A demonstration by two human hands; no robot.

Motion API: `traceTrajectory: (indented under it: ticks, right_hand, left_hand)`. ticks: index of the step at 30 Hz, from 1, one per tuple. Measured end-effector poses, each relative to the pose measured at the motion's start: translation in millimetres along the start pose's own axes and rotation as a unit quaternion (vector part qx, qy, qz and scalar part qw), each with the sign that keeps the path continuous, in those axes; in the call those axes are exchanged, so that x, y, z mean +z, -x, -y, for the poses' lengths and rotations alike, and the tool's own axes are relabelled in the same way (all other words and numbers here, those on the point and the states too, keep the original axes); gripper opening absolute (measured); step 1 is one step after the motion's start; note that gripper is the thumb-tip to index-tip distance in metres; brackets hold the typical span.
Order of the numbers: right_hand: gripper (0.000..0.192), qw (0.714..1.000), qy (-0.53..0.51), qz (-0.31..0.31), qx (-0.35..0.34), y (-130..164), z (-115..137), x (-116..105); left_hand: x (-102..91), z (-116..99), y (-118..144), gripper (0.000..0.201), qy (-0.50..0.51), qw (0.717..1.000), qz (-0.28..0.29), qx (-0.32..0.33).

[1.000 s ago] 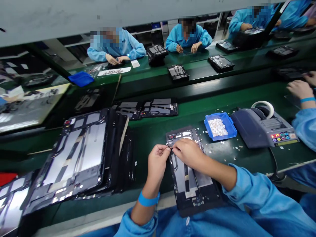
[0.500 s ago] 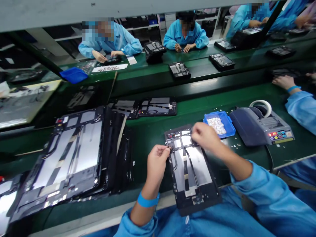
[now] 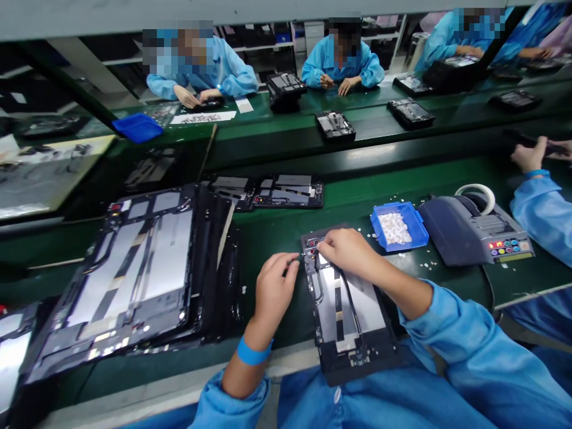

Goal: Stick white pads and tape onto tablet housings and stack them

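Black tablet frame: right hand seemingly presses its top

Open black tablet chassis lies flat, overhanging the bench edge.

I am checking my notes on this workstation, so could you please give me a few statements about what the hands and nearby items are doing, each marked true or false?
1. The right hand rests on the top end of the tablet frame. True.
2. The left hand lies inside the blue tray. False: it is beside the frame's left edge.
3. The blue tray holds small white pieces. True.
4. The tape dispenser stands left of the frame. False: it stands to the right, past the tray.
5. A stack of frames lies left of the left hand. True.
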State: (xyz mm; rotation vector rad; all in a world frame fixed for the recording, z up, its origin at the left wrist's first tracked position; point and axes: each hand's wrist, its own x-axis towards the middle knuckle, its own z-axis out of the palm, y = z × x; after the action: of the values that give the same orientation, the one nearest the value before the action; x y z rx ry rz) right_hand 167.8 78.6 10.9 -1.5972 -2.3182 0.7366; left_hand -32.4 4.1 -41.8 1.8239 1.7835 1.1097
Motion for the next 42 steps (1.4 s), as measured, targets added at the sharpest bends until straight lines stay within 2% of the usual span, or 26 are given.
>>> traceTrajectory:
  ticks: [5,12,21,27,32,34,37,39,42]
  right_hand:
    - [0.024,0.998,0.009,0.060,0.023,-19.7,9.1,8.1]
    - [0.024,0.997,0.045,0.039,0.040,-20.6,11.0,17.5]
    - [0.024,0.995,0.068,0.066,0.028,-27.8,8.2,16.0]
    - [0.026,0.996,0.064,0.062,0.017,-29.2,5.5,16.9]
    - [0.019,0.999,0.023,0.006,-0.041,-11.8,-12.6,23.8]
    - [0.016,0.996,0.001,-0.029,-0.088,-1.7,-24.8,30.1]
    - [0.025,0.983,-0.001,-0.070,-0.167,9.0,-41.3,42.0]
    - [0.034,0.975,0.028,-0.083,-0.204,11.8,-47.8,49.4]
    - [0.041,0.966,0.087,-0.081,-0.228,12.8,-49.8,55.1]
  left_hand:
    - [6.1,3.4,-1.0,0.022,-0.048,0.997,0.014,0.063]
    - [8.2,8.3,3.8,0.025,-0.088,0.990,0.029,0.107]
    - [10.8,7.5,-0.1,0.034,-0.141,0.974,0.054,0.168]
    - [10.3,2.3,-1.3,0.036,-0.218,0.956,0.077,0.184]
    - [6.1,-2.3,-5.0,0.042,-0.242,0.948,0.129,0.159]
    - [3.4,-0.5,-8.8,0.042,-0.209,0.954,0.150,0.153]
    - [0.8,4.7,-14.5,0.041,-0.121,0.969,0.163,0.137]
    - [0.9,6.8,-18.1,0.038,-0.054,0.982,0.155,0.096]
    - [3.4,4.9,-25.9,0.029,0.029,0.993,0.114,-0.033]
